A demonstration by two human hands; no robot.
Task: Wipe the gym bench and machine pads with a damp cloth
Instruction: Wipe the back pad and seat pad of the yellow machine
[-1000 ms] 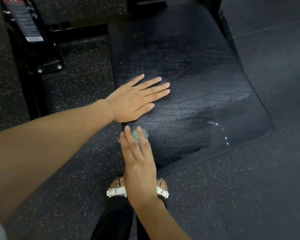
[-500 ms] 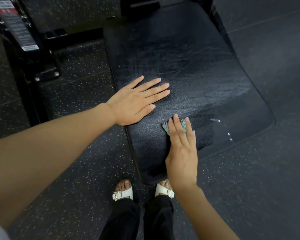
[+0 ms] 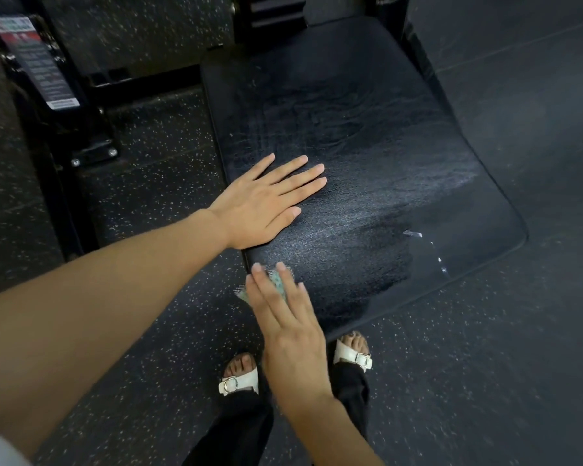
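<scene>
**A:** What is the right hand [image 3: 293,334] doing?

**B:** It lies flat, fingers straight and close together, and presses the cloth [image 3: 276,285] down. It is not curled round it. Only a small green patterned bit of the cloth shows under the fingertips.

**A:** And where is the cloth?

**B:** At the near left edge of the pad [image 3: 367,129], right on the rim, with one corner poking out over the floor [image 3: 485,364]. The left hand [image 3: 263,203] is just beyond it, palm down on the pad with fingers spread and straight, holding nothing. I think it is bracing.

**A:** How far along is the wipe?

**B:** Partway, I'd say. A darker band runs across the near right of the pad, with a few water beads [image 3: 413,234] beside it, so that stretch looks freshly dampened. The middle has a greyish sheen, and I cannot tell whether that is residue or drying moisture. The far end is glossy and creased, and I cannot tell whether it has been wiped.

**A:** What is left?

**B:** Probably the patch under the left hand, the far half and the edges. The black machine frame [image 3: 81,136] stands to the left, and no other pad is in view to judge
</scene>
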